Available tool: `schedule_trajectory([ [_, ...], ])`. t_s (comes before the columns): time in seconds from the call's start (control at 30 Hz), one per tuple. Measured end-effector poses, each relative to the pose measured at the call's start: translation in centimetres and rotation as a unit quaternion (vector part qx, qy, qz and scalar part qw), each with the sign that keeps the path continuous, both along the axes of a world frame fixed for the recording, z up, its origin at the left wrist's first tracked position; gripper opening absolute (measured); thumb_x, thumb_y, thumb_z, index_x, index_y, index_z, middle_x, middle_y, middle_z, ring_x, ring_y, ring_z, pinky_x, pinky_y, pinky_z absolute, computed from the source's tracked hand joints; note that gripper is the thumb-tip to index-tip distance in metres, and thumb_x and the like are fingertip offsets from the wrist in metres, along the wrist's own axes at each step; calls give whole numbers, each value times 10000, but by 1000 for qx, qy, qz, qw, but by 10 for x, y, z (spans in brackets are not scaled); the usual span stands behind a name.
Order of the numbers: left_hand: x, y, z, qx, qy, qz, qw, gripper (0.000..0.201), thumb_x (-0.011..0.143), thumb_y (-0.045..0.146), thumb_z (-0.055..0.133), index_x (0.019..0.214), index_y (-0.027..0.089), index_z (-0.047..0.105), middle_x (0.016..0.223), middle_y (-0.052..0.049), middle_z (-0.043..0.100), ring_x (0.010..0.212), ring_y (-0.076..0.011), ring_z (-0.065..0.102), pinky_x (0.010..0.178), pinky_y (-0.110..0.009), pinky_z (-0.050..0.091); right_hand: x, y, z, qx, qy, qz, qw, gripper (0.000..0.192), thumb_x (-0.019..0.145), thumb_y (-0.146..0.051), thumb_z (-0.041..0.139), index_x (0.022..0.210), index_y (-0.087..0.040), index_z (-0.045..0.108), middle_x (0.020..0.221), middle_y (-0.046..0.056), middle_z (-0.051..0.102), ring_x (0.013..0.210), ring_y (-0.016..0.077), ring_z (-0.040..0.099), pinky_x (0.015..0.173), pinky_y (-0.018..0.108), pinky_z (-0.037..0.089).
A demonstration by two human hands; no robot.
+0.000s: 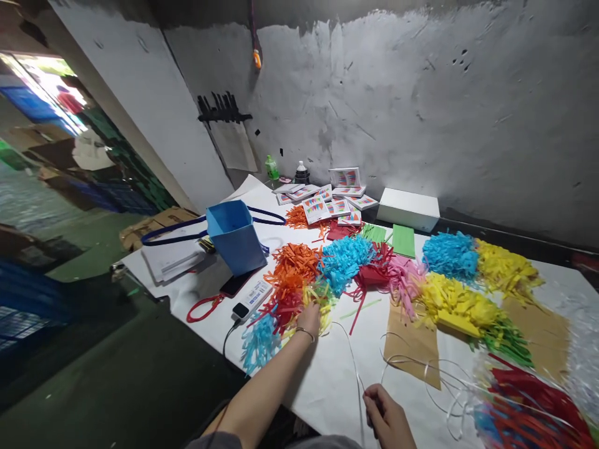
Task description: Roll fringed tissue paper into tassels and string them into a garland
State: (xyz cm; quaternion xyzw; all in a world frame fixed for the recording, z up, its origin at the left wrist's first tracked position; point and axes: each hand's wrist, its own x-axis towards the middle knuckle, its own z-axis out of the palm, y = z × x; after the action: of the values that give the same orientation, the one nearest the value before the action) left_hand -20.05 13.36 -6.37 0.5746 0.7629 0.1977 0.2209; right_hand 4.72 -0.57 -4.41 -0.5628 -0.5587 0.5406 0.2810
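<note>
My left hand (311, 319), with a thin bracelet at the wrist, reaches into a heap of paper-strip tassels. Yellow strips (324, 319) lie around its fingers, which are mostly hidden. Red strips (286, 308) and a light blue tassel (259, 342) are just left of it, with orange tassels (294, 265) beyond. Near the front edge, my right hand (386, 415) is closed, pinching a thin white ribbon (358, 374) between thumb and fingers. Loose loops of this kind of ribbon curl over a brown paper sheet (412, 349) to its right.
Yellow tassels (461, 302) and blue tassels (450, 254) cover the right side. A blue bag (235, 237), a phone (239, 284), a power strip (257, 296) and red-handled scissors (203, 308) lie left. Printed packs (339, 209) and a white box (408, 209) stand by the wall.
</note>
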Motion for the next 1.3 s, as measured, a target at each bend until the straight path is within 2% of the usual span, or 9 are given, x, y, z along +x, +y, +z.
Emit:
schedule_trajectory([
  [0.2,14,-56,43,66,-149,-34,986,292,863,350,529,1067,179,648,999,-78,676,883,-194,626,775,-281,483,2,11,42,40,24,1,999,402,847,-581,463,843,-192,567,588,-13,523,543,139,489,502,225,392],
  [0.37,62,-114,75,60,-445,-57,892,331,785,412,650,978,144,671,925,-89,694,823,-201,632,751,-282,487,-7,23,89,62,168,-26,983,451,882,-488,499,1210,-179,479,705,6,591,587,137,552,582,249,467],
  [0.47,81,-128,94,49,-451,-113,884,269,817,396,621,912,155,692,846,-77,693,772,-185,625,743,-279,481,-13,30,103,64,204,7,977,334,889,-447,518,1085,-178,536,696,-2,573,590,130,554,574,246,463],
  [0.57,85,-131,108,92,-399,-129,903,269,816,373,626,1004,189,685,992,-95,676,931,-212,607,846,-302,458,-12,30,104,66,187,28,980,255,895,-426,519,906,-176,568,670,-10,550,561,110,522,536,225,429],
  [0.7,86,-132,111,44,-441,-130,887,273,820,408,608,943,182,698,909,-86,683,859,-202,617,802,-298,465,-7,23,98,50,202,16,978,262,896,-435,515,931,-180,561,661,-18,544,546,101,511,525,218,417],
  [0.83,95,-132,103,-48,-572,-7,819,355,730,484,685,844,149,661,648,-20,633,538,-112,543,538,-217,413,1,16,98,51,180,-49,981,330,882,-465,523,1027,-170,551,660,-7,573,540,109,528,520,218,429],
  [0.93,100,-132,100,-91,-610,44,786,413,680,506,721,865,148,636,584,13,591,434,-68,459,438,-181,310,7,9,107,60,121,-40,990,324,873,-467,530,950,-159,593,625,4,584,515,111,521,472,202,406],
  [1.13,107,-132,109,-104,-619,60,776,416,645,479,760,847,140,628,546,41,554,397,-31,378,393,-156,204,10,-1,127,104,38,4,994,301,882,-437,513,907,-166,640,619,8,595,534,117,538,463,186,396],
  [1.3,114,-132,116,-92,-627,63,771,409,614,464,783,807,139,628,566,34,571,419,-42,413,411,-161,249,11,-2,127,116,25,2,993,324,889,-449,490,888,-163,641,603,2,588,505,109,517,452,188,376],
])
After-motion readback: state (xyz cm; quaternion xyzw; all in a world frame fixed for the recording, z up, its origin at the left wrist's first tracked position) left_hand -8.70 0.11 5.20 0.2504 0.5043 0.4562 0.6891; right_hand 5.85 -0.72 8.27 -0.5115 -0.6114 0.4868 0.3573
